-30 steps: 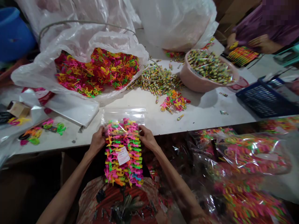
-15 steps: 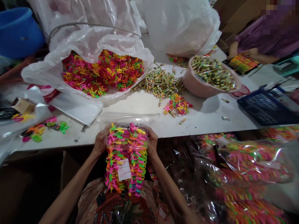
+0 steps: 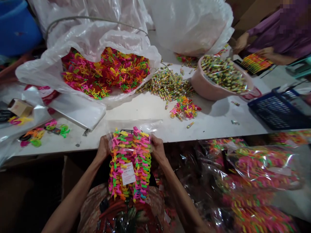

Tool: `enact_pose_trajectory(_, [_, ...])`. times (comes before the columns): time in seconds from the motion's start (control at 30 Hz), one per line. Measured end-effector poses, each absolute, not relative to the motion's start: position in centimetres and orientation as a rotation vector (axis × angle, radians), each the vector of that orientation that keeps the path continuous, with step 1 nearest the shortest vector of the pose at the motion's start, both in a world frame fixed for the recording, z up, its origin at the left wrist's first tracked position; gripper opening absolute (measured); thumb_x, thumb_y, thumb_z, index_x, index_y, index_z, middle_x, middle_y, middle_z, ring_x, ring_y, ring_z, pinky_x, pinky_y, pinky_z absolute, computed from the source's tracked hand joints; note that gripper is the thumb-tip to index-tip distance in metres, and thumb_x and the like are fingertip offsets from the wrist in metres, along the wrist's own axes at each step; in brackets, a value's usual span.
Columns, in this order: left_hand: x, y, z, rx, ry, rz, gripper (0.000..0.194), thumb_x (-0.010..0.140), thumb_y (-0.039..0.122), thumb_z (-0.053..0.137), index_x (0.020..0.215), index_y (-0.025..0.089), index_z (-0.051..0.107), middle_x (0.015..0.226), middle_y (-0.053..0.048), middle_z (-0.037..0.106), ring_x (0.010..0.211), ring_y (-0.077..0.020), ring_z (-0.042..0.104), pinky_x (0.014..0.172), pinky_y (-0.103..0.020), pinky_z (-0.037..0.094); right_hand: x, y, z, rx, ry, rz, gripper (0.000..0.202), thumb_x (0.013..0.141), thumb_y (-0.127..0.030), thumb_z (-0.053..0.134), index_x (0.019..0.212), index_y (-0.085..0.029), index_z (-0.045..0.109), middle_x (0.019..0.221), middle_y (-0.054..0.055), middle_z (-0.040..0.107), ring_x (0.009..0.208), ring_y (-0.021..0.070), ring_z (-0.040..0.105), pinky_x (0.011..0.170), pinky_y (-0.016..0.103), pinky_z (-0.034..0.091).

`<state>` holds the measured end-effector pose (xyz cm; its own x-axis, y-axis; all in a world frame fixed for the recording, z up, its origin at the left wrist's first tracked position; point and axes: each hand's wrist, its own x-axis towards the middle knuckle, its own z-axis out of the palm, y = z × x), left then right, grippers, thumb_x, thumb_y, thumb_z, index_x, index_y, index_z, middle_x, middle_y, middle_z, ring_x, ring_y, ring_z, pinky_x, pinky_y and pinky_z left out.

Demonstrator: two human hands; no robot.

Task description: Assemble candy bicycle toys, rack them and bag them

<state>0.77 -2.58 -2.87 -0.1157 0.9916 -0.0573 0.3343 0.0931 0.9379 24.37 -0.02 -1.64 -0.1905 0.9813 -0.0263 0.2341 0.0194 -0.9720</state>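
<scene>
Between my hands hangs a clear plastic bag [image 3: 131,124] around a rack of small pink, yellow, green and orange plastic pieces [image 3: 142,158]. A white printed label [image 3: 128,173] shows on its front. My left hand [image 3: 104,146] grips the bag's left edge near the top, fingers closed and partly hidden behind it. On the right edge my right hand [image 3: 157,147] is closed on the bag at about the same height. The bag's upper end lies over the table's front edge, and its lower part hangs above my lap.
On the white table [image 3: 136,108] are an open sack of colourful pieces [image 3: 107,72], a heap of small wrapped tubes [image 3: 167,84], a pink basin [image 3: 206,85] and a blue basket [image 3: 277,111]. Filled bags [image 3: 264,168] lie at lower right. Another person [image 3: 269,48] works at upper right.
The bag's upper edge and both hands have shifted slightly left in the view. My right hand's fingers look a little farther out from the rack. The person's hand at upper right has moved off the coloured pieces.
</scene>
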Motion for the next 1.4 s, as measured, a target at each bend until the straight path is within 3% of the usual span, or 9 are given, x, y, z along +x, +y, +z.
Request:
enact_pose_trajectory(0.1, [-0.4, -4.5, -2.5, 1.351, 1.43, 0.765, 0.028, 0.068, 0.038, 0.057, 0.049, 0.018, 0.054, 0.045, 0.003, 0.052, 0.049, -0.0139, 0.052, 0.046, -0.024, 0.044, 25.7, -1.6, -2.3, -1.262, -1.712, 1.361, 0.017, 0.079, -0.028, 0.055, 0.068, -0.019, 0.063, 0.064, -0.002, 0.058, 0.065, 0.0148, 0.054, 0.059, 0.024, 0.044])
enact_pose_trajectory(0.17, [-0.8, -5.8, -2.4, 1.398, 1.484, 0.716, 0.03, 0.073, 0.037, 0.055, 0.05, 0.018, 0.055, 0.048, 0.003, 0.054, 0.051, -0.0135, 0.054, 0.049, -0.023, 0.045, 26.0, -2.6, -2.7, -1.282, -1.771, 1.303, 0.018, 0.081, -0.027, 0.054, 0.07, -0.019, 0.065, 0.066, -0.001, 0.06, 0.067, 0.0156, 0.056, 0.061, 0.025, 0.046])
enact_pose_trajectory(0.37, [0.1, -6.4, -2.2, 1.682, 1.984, 1.325, 0.023, 0.079, 0.033, 0.061, 0.094, 0.015, 0.066, 0.073, -0.001, 0.069, 0.061, -0.0123, 0.063, 0.061, -0.023, 0.052, 25.5, -2.6, -3.1, -1.353, -1.783, 0.672, 0.016, 0.087, -0.022, 0.051, 0.087, -0.019, 0.066, 0.081, 0.005, 0.066, 0.072, 0.0164, 0.061, 0.067, 0.027, 0.049])
enact_pose_trajectory(0.6, [0.3, -6.8, -1.6, 2.35, 1.841, 1.367, 0.011, 0.087, 0.016, 0.057, 0.091, 0.018, 0.067, 0.074, -0.003, 0.073, 0.065, -0.0123, 0.068, 0.062, -0.02, 0.051, 25.5, -3.9, -2.3, -1.213, -1.899, 0.319, 0.017, 0.091, -0.015, 0.048, 0.093, -0.019, 0.064, 0.083, 0.008, 0.068, 0.077, 0.0169, 0.066, 0.068, 0.027, 0.053])
enact_pose_trajectory(0.7, [0.3, -7.4, -1.1, 2.504, 1.754, 1.384, 0.015, 0.085, 0.012, 0.06, 0.097, 0.017, 0.066, 0.07, -0.003, 0.073, 0.06, -0.0124, 0.067, 0.059, -0.02, 0.051, 25.3, -5.1, -1.9, -1.161, -1.937, 0.294, 0.018, 0.091, -0.014, 0.048, 0.097, -0.019, 0.064, 0.086, 0.009, 0.069, 0.077, 0.017, 0.067, 0.066, 0.027, 0.054])
enact_pose_trajectory(0.9, [-0.8, -8.7, 0.1, 2.645, 1.432, 1.358, 0.03, 0.081, 0.007, 0.061, 0.11, 0.017, 0.064, 0.079, -0.006, 0.074, 0.072, -0.0146, 0.07, 0.071, -0.022, 0.055, 26.0, -6.0, -0.8, -1.126, -2.029, 0.244, 0.02, 0.09, -0.012, 0.047, 0.098, -0.02, 0.063, 0.084, 0.008, 0.069, 0.076, 0.0161, 0.067, 0.065, 0.026, 0.054])
enact_pose_trajectory(1.07, [-1.8, -11.8, 0.4, 2.673, 1.266, 1.152, 0.037, 0.084, 0.009, 0.057, 0.12, 0.017, 0.06, 0.077, -0.004, 0.074, 0.071, -0.0138, 0.07, 0.071, -0.021, 0.054, 27.4, -9.0, 0.0, -1.031, -2.269, 0.167, 0.019, 0.088, -0.008, 0.047, 0.09, -0.018, 0.062, 0.078, 0.007, 0.068, 0.062, 0.0126, 0.062, 0.058, 0.023, 0.048])
enact_pose_trajectory(1.2, [-1.6, -15.0, 0.5, 2.58, 1.182, 1.068, 0.041, 0.086, 0.01, 0.051, 0.126, 0.017, 0.056, 0.073, -0.004, 0.072, 0.065, -0.0133, 0.068, 0.064, -0.021, 0.053, 27.9, -11.8, 0.6, -0.982, -2.319, 0.172, 0.021, 0.087, -0.008, 0.044, 0.095, -0.018, 0.061, 0.082, 0.007, 0.069, 0.067, 0.0127, 0.063, 0.058, 0.023, 0.046])
enact_pose_trajectory(1.4, [-2.5, -18.1, 0.6, 2.617, 1.127, 0.949, 0.045, 0.089, 0.01, 0.043, 0.133, 0.017, 0.051, 0.079, -0.007, 0.073, 0.072, -0.0151, 0.07, 0.067, -0.023, 0.054, 28.1, -14.7, 1.5, -0.966, -2.399, 0.291, 0.005, 0.086, -0.014, 0.054, 0.086, -0.018, 0.056, 0.073, 0.003, 0.065, 0.059, 0.0114, 0.057, 0.056, 0.023, 0.041])
